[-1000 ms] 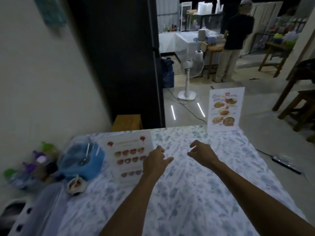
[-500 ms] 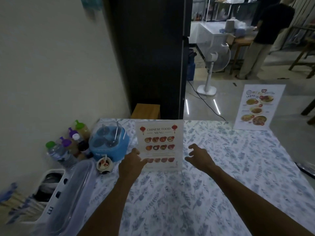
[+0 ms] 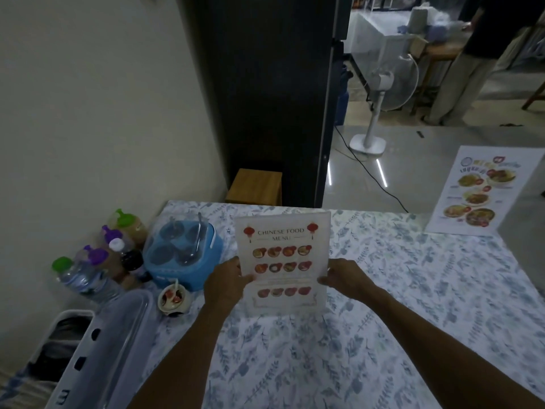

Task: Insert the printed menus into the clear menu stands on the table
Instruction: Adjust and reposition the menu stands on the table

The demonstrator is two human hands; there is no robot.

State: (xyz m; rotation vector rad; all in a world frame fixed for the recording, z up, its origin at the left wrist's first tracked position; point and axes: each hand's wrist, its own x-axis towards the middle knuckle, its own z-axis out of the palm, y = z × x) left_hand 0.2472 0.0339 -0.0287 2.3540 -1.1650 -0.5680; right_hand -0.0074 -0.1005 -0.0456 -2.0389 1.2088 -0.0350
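Note:
A clear menu stand point(image 3: 283, 261) holding a sheet titled "Chinese Food Menu" stands upright on the floral tablecloth point(image 3: 383, 320), a little left of the table's middle. My left hand point(image 3: 225, 283) grips its left edge, thumb over the front. On the opposite edge, at about the same height, my right hand point(image 3: 343, 278) holds it. A second stand point(image 3: 477, 191) with a colourful food menu is upright at the far right corner of the table.
A blue condiment caddy point(image 3: 180, 255), several sauce and water bottles point(image 3: 88, 267) and a small sauce cup point(image 3: 174, 299) crowd the table's left side. A white basket point(image 3: 73, 364) sits at the near left. Behind the table are a wooden stool point(image 3: 255, 185), a floor fan point(image 3: 380, 84) and a standing person point(image 3: 472, 54).
Both hands moved left across the table and closed on the sides of the Chinese food menu stand. My view swung left, so the second stand now sits at the right edge.

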